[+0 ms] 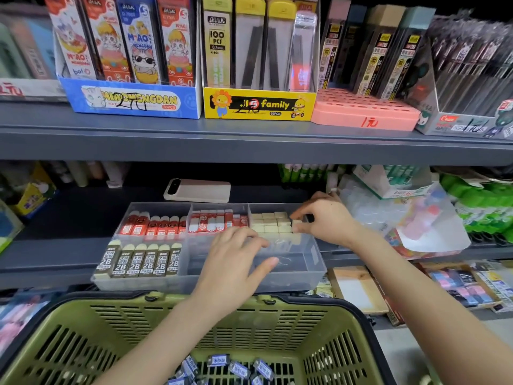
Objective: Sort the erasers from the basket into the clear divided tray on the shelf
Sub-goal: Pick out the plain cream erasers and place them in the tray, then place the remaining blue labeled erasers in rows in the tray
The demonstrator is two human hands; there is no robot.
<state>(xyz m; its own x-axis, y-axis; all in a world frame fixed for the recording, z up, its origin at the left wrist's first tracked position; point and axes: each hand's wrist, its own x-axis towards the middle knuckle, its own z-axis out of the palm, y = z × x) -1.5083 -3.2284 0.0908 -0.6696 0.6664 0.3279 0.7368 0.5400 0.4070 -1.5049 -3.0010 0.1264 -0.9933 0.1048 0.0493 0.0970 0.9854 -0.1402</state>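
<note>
- Your right hand (324,218) was at the far-right compartment of the clear divided tray (316,270), fingertips curled down and pinching at the right edge of the cream erasers (270,222) packed there.
- Your left hand (236,262) lay over the tray's near-right compartment (286,266), fingers straight and slightly spread, nothing in it. Whether it touched the tray wall could not be told.
- Left compartments were already filled: red-sleeved erasers (155,225) far, 2B erasers (141,262) near.
- The blue-labelled erasers (222,365) were unsorted, loose on the floor of the green basket (277,323), on the near side of the shelf and below both hands.
- Relation that matters: that pile lay nearer than your left wrist, so the left hand was the closer one to it. Their long axes pointed every which way, so each would likely need turning before it went in.
- Judgement: the near-right compartment looked unfilled, the probable slot for them.
</note>
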